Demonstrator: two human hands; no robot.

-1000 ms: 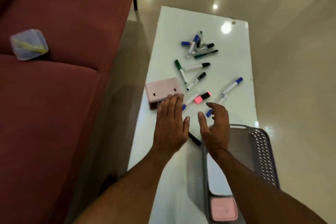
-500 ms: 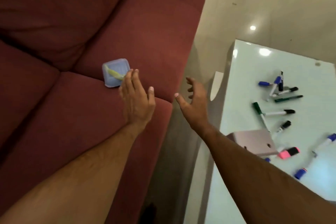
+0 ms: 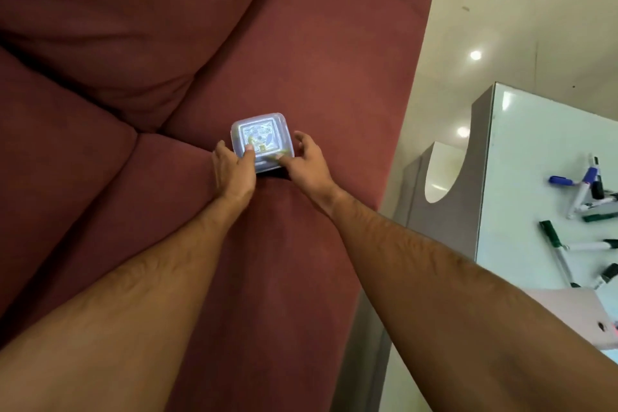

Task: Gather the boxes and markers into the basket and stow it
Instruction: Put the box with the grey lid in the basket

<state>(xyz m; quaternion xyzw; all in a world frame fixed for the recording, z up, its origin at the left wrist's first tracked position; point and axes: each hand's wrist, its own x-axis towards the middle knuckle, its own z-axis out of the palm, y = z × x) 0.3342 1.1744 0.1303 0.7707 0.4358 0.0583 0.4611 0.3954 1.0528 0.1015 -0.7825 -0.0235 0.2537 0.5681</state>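
1. Holding a small see-through box (image 3: 262, 140), both hands sit on the red sofa (image 3: 317, 84).
2. The left hand (image 3: 234, 170) has its thumb on the box lid and its fingers curled round the left side.
3. The right hand (image 3: 309, 165) touches the front right corner with its thumb, and its fingers wrap the right side.
4. So both hands squeeze the box between them.
5. The box leans against the sofa arm, right where the seat cushion meets it.
6. It has a blue tint and something yellow inside.
7. A white table (image 3: 521, 150) stands to the right of the sofa.
8. Markers (image 3: 582, 191) lie on it in a loose bunch, with green, blue and black caps.
9. A pink box (image 3: 583, 318) sits at the near edge of the table, partly hidden by the right arm.
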